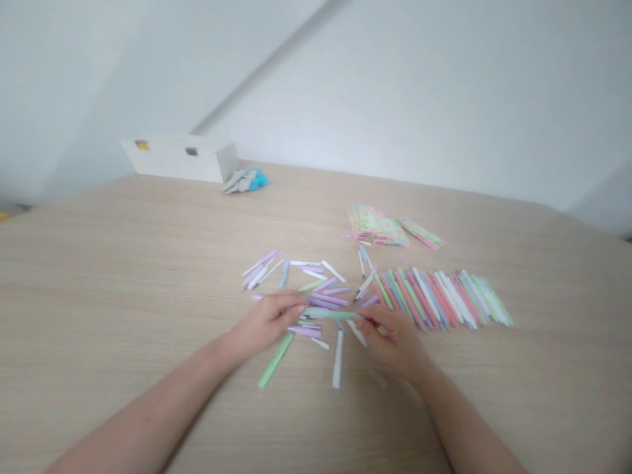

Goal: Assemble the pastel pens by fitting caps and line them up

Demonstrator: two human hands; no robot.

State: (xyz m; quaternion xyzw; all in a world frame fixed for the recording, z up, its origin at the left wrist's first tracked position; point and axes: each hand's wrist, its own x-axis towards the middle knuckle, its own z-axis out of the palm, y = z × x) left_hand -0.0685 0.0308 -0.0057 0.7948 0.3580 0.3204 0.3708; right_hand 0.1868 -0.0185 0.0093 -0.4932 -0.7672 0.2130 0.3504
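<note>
Slim pale green plastic pen-like stick (333, 314), held level across the middle, just above the scatter; blur hides whether it's one piece or two. Left hand (271, 319) pinches its 9 o'clock end, thumb and fingers closed; right hand (390, 332) pinches the 3 o'clock end likewise. Clock centred on the stick, 12 away from the person.

Risks, my judgement: fingertip-only hold, so a hard pull or twist could make it slip or fly apart into the loose purple, white and blue plastic pen pieces (330, 299) right under it, where it could get mixed in. Right hand sits tight by the near-left end of the row of pink, white, green and blue pens (447, 299) at 3 o'clock; contact not clear. A sideways swing there could skew the row or set pens rolling. Low wrists could nudge the bright green plastic tube (275, 361) at 7–8 o'clock or the pale grey plastic tube (338, 359) at 6.

Edges: pale wood-grain table (123, 296) ends at the wall toward 12; near edge out of view. Most room at 9 o'clock. Tighter at 1, with the stacked pink-and-green printed packets (378, 227). White cardboard box (172, 158) well off at 10–11.
</note>
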